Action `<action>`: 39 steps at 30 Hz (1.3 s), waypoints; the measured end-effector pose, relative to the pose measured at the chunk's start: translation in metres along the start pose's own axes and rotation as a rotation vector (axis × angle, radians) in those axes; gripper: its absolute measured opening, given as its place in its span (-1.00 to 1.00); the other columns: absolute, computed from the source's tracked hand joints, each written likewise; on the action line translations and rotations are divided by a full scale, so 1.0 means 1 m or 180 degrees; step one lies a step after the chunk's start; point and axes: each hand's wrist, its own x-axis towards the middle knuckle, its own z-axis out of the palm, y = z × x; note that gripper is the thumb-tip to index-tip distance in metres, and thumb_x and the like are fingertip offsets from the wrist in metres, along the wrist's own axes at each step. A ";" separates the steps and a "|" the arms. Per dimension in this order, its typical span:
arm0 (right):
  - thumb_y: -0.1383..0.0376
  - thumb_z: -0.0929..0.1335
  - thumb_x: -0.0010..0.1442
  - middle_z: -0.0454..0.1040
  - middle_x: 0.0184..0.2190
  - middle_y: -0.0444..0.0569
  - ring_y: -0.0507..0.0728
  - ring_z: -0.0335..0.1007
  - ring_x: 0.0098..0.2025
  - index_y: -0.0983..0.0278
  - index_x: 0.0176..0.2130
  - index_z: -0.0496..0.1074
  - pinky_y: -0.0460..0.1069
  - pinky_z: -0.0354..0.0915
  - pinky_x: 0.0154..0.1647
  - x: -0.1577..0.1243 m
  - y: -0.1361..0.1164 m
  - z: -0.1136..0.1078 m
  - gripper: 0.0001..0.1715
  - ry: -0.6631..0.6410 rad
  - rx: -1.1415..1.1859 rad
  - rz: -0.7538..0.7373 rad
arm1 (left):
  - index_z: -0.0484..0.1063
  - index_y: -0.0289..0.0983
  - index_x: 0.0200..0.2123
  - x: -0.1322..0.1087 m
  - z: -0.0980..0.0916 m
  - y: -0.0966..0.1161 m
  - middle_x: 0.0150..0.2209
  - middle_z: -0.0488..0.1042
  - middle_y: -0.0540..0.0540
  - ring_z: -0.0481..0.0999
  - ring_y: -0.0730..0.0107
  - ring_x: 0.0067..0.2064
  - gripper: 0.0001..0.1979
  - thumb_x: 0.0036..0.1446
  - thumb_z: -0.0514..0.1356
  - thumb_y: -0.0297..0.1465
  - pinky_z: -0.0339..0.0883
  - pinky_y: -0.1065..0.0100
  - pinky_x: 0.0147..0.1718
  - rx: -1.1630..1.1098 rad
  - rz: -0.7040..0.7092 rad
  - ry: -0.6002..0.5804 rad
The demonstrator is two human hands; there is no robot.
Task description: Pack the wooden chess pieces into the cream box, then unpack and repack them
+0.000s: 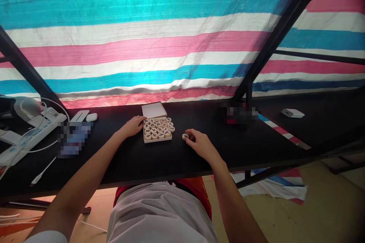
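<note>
Rows of round Chinese chess pieces (154,130), marked in black and red characters, fill a shallow white box (158,140) on the black table. At the box's upper left corner, my left hand (134,126) holds its edge, fingertips partly hidden there. To the right of the box, my right hand (199,143) pinches a single Chinese chess piece (184,136) between thumb and fingers, at or just above the tabletop. Several loose pieces (171,124) lie against the box's right side. Behind it rests the white box lid (154,110).
A white power strip (31,140) with cables occupies the table's left end, near a small white case (91,117) and a cable plug (37,178). A white adapter-like block (292,113) sits at right. Striped tarp (142,45) and black frame bars (273,38) stand behind.
</note>
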 end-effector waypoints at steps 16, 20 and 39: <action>0.29 0.21 0.26 0.45 -0.16 0.02 0.16 0.35 -0.11 0.21 -0.17 0.45 0.06 0.25 -0.02 -0.013 -0.027 0.021 -0.75 0.0114 0.0106 -0.0485 | 0.30 -0.24 0.10 0.001 0.002 -0.002 0.07 0.37 -0.20 0.34 0.15 0.09 -0.58 0.19 -0.05 -0.32 0.22 0.17 0.08 0.0011 -0.0026 0.0018; 0.31 0.23 0.24 0.47 -0.16 0.01 0.17 0.34 -0.13 0.21 -0.10 0.41 0.08 0.25 -0.04 -0.014 -0.025 0.022 -0.74 0.0102 0.0071 -0.0489 | 0.31 -0.24 0.09 0.001 0.003 -0.004 0.07 0.37 -0.19 0.35 0.14 0.09 -0.58 0.19 -0.05 -0.32 0.21 0.18 0.09 -0.0003 0.0011 0.0031; 0.14 0.35 0.13 0.45 -0.16 0.00 0.18 0.34 -0.14 0.21 -0.08 0.34 0.06 0.26 -0.09 -0.015 -0.031 0.020 -0.63 0.0030 0.0012 -0.0373 | 0.29 -0.25 0.10 -0.001 -0.001 0.002 0.05 0.38 -0.21 0.37 0.14 0.06 -0.58 0.19 -0.05 -0.32 0.25 0.20 0.05 -0.0015 -0.0071 -0.0014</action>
